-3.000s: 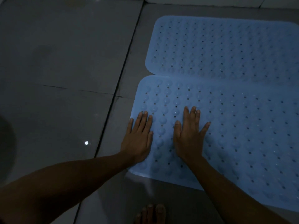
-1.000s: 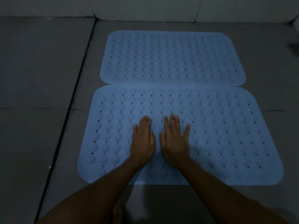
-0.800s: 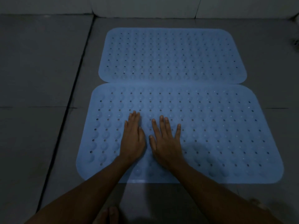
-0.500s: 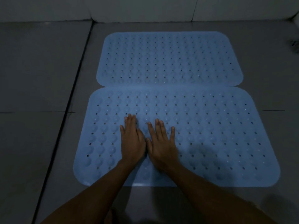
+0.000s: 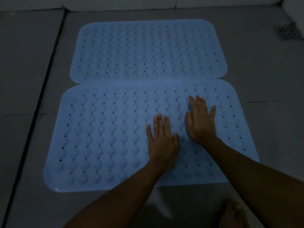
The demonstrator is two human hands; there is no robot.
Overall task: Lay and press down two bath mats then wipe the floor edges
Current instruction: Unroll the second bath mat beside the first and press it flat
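- The near bath mat lies flat on the grey tiled floor and fills the lower middle of the frame. The far bath mat lies just above it in the picture, close to the wall base at the top edge.
- The long edges of the two mats meet along one line in the middle of the frame. It seems the near one overlaps the far one a little, but I cannot tell this for sure in the dim light.
- The left hand rests palm down on the near mat, a little right of its centre, with fingers stretched and slightly apart, gripping nothing.
- The right hand is also flat and spread on the same mat, higher and more to the right, near the upper right part of the mat. It holds nothing.
- I judge that the flat palms are there to push the mat against the floor so that it sticks; the open fingers spread the pressure wide.
- Both mats are pale blue, with rounded corners, rows of small holes and round bumps.
- A foot shows at the lower right of the frame, on the floor just below the mat.
- No cloth is visible, so the wiping of the floor edges looks not yet started.
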